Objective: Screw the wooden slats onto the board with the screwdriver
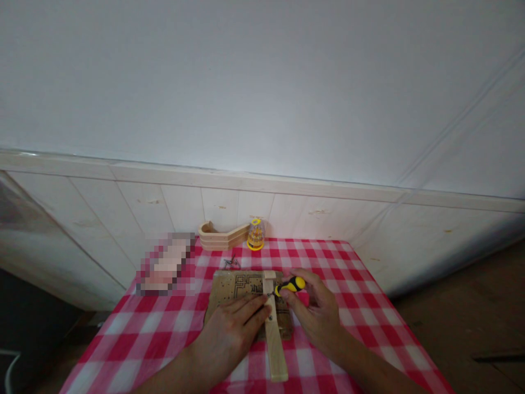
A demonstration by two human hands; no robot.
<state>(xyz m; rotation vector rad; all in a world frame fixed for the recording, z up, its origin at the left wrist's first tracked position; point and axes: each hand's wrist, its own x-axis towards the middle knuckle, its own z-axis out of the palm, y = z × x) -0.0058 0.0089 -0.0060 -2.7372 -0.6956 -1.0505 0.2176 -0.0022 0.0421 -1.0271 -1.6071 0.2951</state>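
Observation:
My right hand [318,306] is closed round a screwdriver [292,285] with a short yellow and black handle. The tool leans, its tip end pointing left at a narrow wooden piece [275,350] with a small block at its far end. Against the left side of this wood, my left hand [238,323] presses its fingertips close to the screwdriver tip and holds it; the thumb is hidden. A dark screw or hole [270,317] shows in the wood. Underneath lies a brown board [223,284] printed with black lines and dots.
A red and white checked cloth [356,334] covers the table. Several small dark screws or nails [232,263] lie behind the board. Near the wall stand curved wooden parts [221,239] and a clear, yellow-based screwdriver bit holder [256,235]. A blurred-out flat object [166,265] lies at left.

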